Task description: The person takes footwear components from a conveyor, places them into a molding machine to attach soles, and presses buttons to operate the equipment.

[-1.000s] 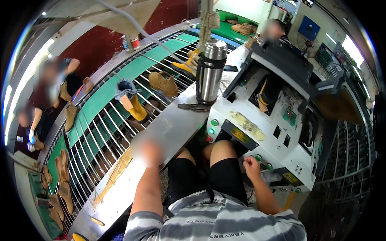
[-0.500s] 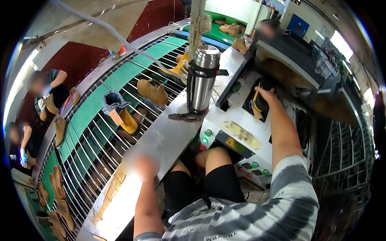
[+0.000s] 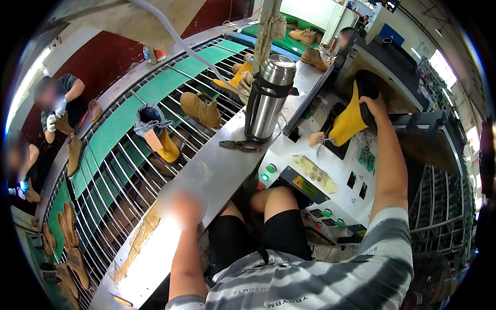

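My right hand [image 3: 375,107] grips a yellow boot [image 3: 347,124] by its dark sole. The boot is tilted above the white machine [image 3: 330,191], and a tan tag [image 3: 316,138] hangs from its upper end by strings. A dark recess in the machine top is partly behind the boot. My left hand [image 3: 181,209] is over the metal ledge beside the roller rack; a blur hides its fingers. Near it on the ledge lie dark pliers [image 3: 240,146], and a steel thermos [image 3: 271,98] stands behind them.
On the barred rack [image 3: 121,201] sit a yellow boot with denim-like lining [image 3: 168,147], a brown shoe [image 3: 201,108] and several others. Two people stand at the far left, handling shoes. A raised dark machine cover [image 3: 387,62] rises beyond my right hand, and a grey hose hangs over the rack.
My right hand has lifted the yellow boot up and rightward from the recess in the machine, tipping it so its side shows. My left hand stays over the ledge.
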Demonstrator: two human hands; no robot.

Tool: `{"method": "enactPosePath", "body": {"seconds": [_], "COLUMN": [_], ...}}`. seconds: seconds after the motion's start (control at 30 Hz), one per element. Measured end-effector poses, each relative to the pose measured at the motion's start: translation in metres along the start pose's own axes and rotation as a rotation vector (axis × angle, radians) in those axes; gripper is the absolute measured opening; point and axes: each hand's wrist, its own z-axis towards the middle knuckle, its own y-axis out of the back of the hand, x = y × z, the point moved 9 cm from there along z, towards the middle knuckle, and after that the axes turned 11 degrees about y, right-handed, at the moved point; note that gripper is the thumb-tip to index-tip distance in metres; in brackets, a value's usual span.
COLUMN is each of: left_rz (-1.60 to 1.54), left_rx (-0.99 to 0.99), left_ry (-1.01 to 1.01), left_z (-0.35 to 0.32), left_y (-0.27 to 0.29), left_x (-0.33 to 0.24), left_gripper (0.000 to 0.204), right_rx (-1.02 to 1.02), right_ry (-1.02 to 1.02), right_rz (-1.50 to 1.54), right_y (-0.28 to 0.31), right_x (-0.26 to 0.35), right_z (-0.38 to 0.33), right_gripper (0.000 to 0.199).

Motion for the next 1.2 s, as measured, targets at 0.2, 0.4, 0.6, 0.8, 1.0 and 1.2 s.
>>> {"method": "enactPosePath", "body": {"seconds": [0.2,0.4,0.6,0.8,1.0,1.2], "left_rz": [0.208,-0.116,-1.301,-2.033,-2.017,-1.799], "left_rx": [-0.119,0.162,0.903,1.013,0.483,0.159], "left_ry": [-0.289,-0.059,0.039,-0.118,0.391,0.543], "left_z": [-0.012,-0.02,-0.139,-0.128,-0.084,-0.051], "left_y": [0.02,0.018,0.024,0.141,0.199,0.217], "left_x": [-0.032,-0.028,-0.216,-0.24,-0.093,0.087], "left_gripper": [0.023,0.035,0.076,0.067,0.061,0.061], "right_rx": [-0.062,0.04,0.035,0.567,1.176,0.415], "right_ry": [0.084,-0.103,-0.145,0.348,0.497,0.76], "right_rz": [0.289,0.906,1.615,1.639,1.362,1.053], "right_y": [0.059,0.093,0.034,-0.024,-0.094,-0.102], "right_x": [0.0,0.011,0.064,0.205,0.29,0.255], "right_z": [-0.028,-0.11,-0.252,-0.382,-0.449,-0.419], "right_gripper": [0.1,0.083,0.069,0.098,0.066,0.019]}}
